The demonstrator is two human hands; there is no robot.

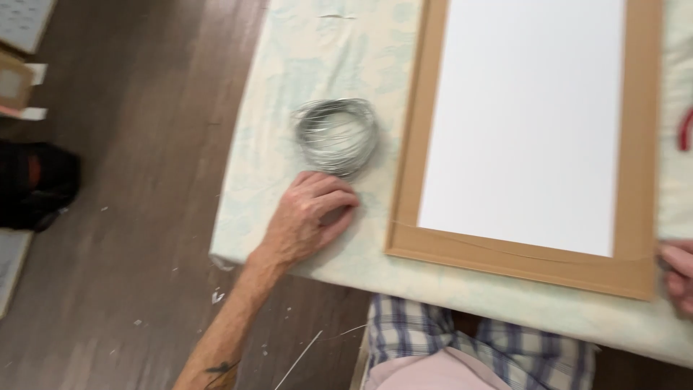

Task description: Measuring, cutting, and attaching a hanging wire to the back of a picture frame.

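left hand (312, 217): fingers curled, empty, resting on counter (289, 87) just below wire coil (336, 135) | right hand (678, 273): at frame (520, 253) lower-right corner, grip unclear | coil left of frame, still fully wound, no wire strung

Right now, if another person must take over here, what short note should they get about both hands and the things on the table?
Left hand: resting on the cloth-covered table, fingers curled, just below the coil of silver wire; whether it holds the wire's end cannot be told.
Right hand: at the lower right corner of the wooden frame, mostly out of view.
The frame lies flat with a white panel inside.
A red tool shows at the right edge.
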